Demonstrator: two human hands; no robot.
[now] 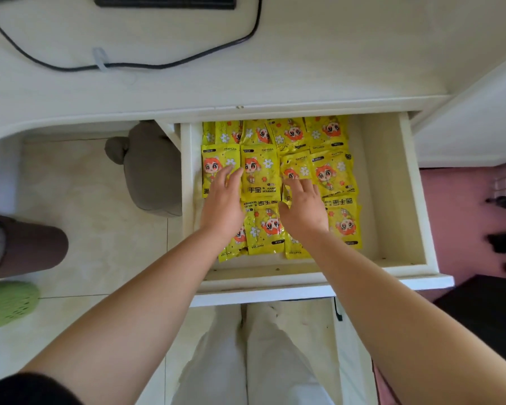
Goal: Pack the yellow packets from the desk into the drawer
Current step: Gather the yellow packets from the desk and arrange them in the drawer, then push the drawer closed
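Pressing flat in the head view: left hand (222, 200) and right hand (303, 207), fingers straight, apart, on the yellow packets (260, 171) inside the drawer (384, 185). Risk?

– Likely sliding: glossy overlapped packets may bunch if pushed sideways.

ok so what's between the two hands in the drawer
Head view: a yellow packet marked HAND WARMER lies flat in the drawer between the left hand and right hand.
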